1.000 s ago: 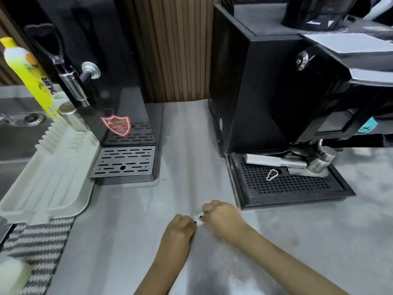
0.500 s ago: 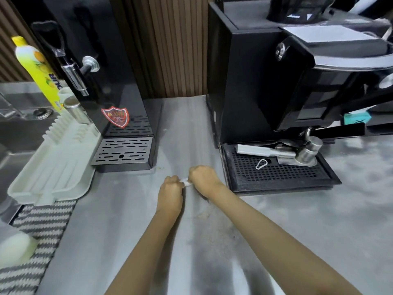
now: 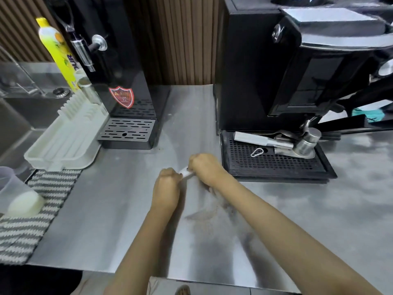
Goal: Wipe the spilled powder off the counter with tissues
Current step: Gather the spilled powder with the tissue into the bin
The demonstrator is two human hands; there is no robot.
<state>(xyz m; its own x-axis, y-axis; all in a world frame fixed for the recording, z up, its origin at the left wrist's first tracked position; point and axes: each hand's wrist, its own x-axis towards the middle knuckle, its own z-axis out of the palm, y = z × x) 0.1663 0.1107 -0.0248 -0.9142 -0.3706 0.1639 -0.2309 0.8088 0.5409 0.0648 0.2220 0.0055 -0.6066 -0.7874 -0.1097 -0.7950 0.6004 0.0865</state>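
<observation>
Tissue (image 3: 187, 172) bridged left hand (image 3: 168, 185) and right hand (image 3: 205, 167), each pinching one end. Powder (image 3: 204, 217) dusted the bench (image 3: 106, 209) between the forearms.

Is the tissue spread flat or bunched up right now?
Bunched: only a small white wad of tissue shows, pinched between the curled left hand and right hand.

Both bare forearms reach forward from the lower edge and converge. The left hand (image 3: 167, 184) is curled, knuckles up; the right hand (image 3: 205, 167), just beyond it, curls too (fingertips mostly hidden), and the two pinch a small white scrap (image 3: 187, 172) between them.
</observation>
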